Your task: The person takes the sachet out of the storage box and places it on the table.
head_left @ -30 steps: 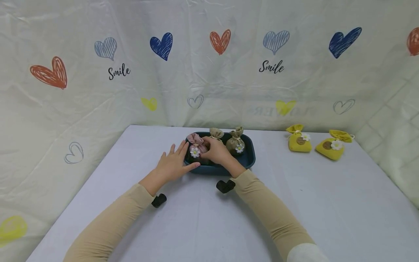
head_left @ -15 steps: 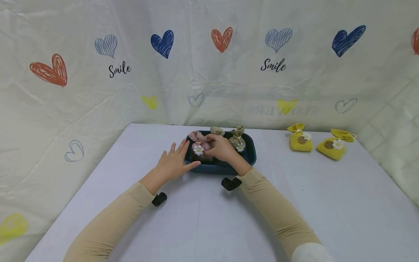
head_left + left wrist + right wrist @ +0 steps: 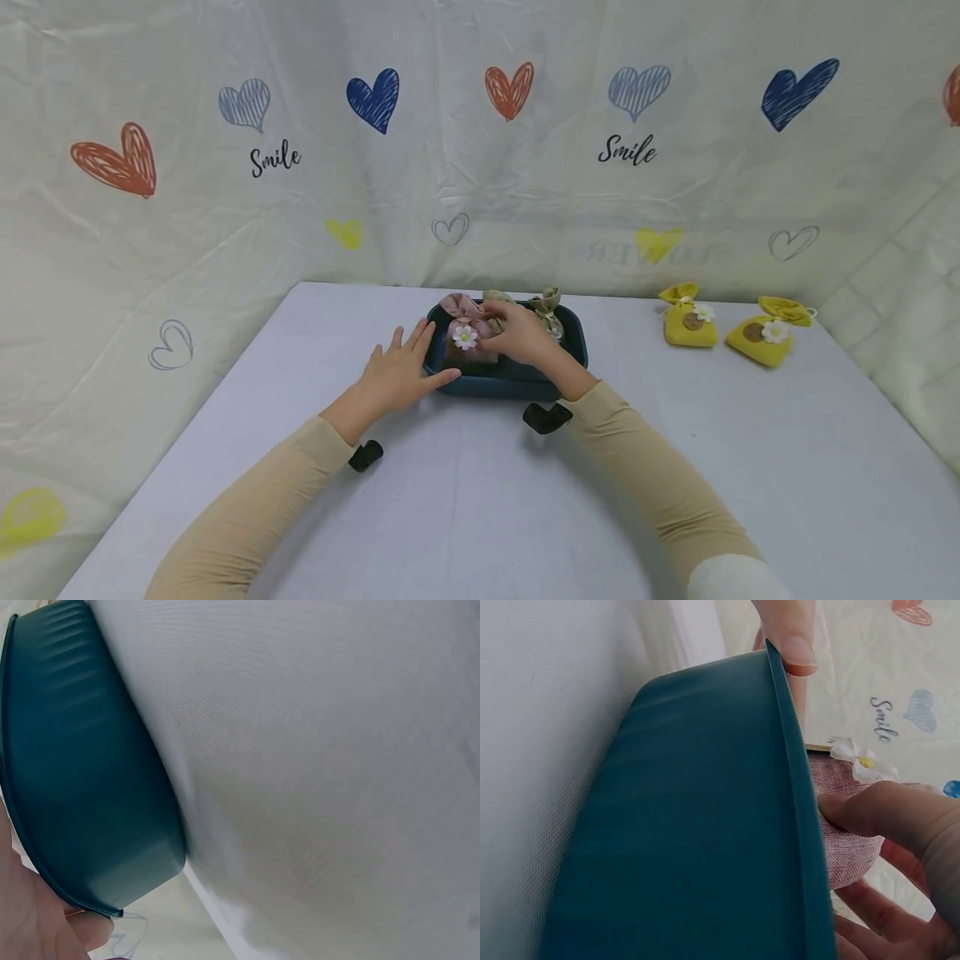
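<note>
A pink drawstring pouch (image 3: 459, 305) with a white daisy stands in the left half of a dark teal tub (image 3: 495, 389). My right hand (image 3: 522, 337) pinches the pouch from its right side; in the right wrist view, the thumb presses the pink cloth (image 3: 847, 859) just above the tub's rim. My left hand (image 3: 395, 373) rests against the tub's left end, fingers straight and spread. In the left wrist view, fingertips show at the tub rim (image 3: 22, 840). Two khaki pouches, one at the right (image 3: 550, 300) and one behind (image 3: 497, 295), are partly hidden by my right hand.
Two yellow pouches, one upright (image 3: 688, 329) and one tilted (image 3: 761, 342), sit at the table's back right. A pale curtain (image 3: 555, 183) printed with hearts hangs behind the white table (image 3: 465, 500). Black wrist camera mounts (image 3: 546, 418) jut out below both wrists.
My right hand has shifted right, bringing the pink pouch slightly right and up inside the tub. The left hand has stayed at the tub's left end.
</note>
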